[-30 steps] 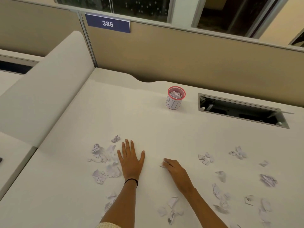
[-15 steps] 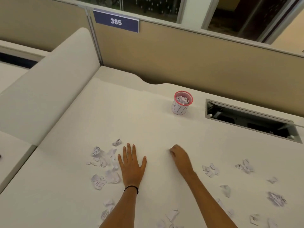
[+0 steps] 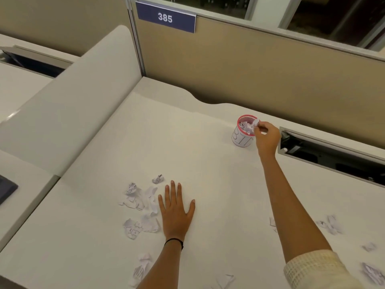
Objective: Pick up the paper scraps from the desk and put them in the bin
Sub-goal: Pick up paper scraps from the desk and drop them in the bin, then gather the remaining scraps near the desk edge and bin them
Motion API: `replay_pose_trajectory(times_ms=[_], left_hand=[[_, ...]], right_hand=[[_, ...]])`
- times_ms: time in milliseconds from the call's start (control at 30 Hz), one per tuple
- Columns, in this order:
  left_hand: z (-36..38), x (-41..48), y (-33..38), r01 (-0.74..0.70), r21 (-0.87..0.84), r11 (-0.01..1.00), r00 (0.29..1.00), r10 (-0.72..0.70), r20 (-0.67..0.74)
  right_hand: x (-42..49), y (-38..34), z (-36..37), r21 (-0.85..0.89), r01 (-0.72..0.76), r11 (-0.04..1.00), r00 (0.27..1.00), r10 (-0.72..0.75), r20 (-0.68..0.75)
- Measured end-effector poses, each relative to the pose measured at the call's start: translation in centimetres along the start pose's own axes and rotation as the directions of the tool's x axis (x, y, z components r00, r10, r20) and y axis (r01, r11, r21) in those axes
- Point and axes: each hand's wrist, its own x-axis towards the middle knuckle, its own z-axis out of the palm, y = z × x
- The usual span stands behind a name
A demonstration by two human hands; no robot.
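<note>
White crumpled scrap (image 3: 256, 123) pinched by right hand (image 3: 267, 137) over bin (image 3: 241, 140); left hand (image 3: 176, 213) flat.

I count two hands, left hand (image 3: 176, 213) and right hand (image 3: 266, 137), one bin (image 3: 242, 138), one number sign (image 3: 165, 17), and over a dozen paper scraps (image 3: 138, 205) across the bench (image 3: 218, 184).
</note>
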Motion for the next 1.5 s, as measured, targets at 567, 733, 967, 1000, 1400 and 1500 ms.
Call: replay_pose_trajectory(times_ms=[567, 733, 967, 1000, 1400, 1500], left_hand=[[-1.2, -0.4, 0.6, -0.014, -0.057, 0.998, 1.000, 0.015, 0.015], [-1.3, -0.5, 0.5, -0.016, -0.052, 0.999, 0.999, 0.018, 0.036], [-1.2, -0.6, 0.5, -0.018, -0.068, 0.997, 0.999, 0.021, 0.048], [-1.2, -0.6, 0.5, -0.020, -0.073, 0.997, 0.999, 0.023, 0.049], [-1.7, -0.5, 0.7, -0.014, -0.080, 0.997, 0.998, 0.019, 0.057], [-1.7, -0.5, 0.7, -0.015, -0.080, 0.997, 0.998, 0.019, 0.059]], right_hand=[[-12.5, 12.2, -14.5, -0.186, -0.183, 0.965, 0.978, 0.198, 0.068], [-18.0, 13.7, -16.9, -0.326, -0.202, 0.923, 0.926, 0.288, 0.243], [-21.8, 12.1, -15.1, -0.438, -0.018, 0.899, 0.888, 0.215, 0.406], [-21.9, 12.1, -14.8, -0.444, -0.034, 0.895, 0.887, 0.232, 0.399], [-20.0, 11.1, -11.8, -0.382, -0.081, 0.920, 0.959, 0.176, 0.221], [-17.6, 9.7, -10.9, -0.235, -0.114, 0.965, 0.980, 0.149, 0.135]])
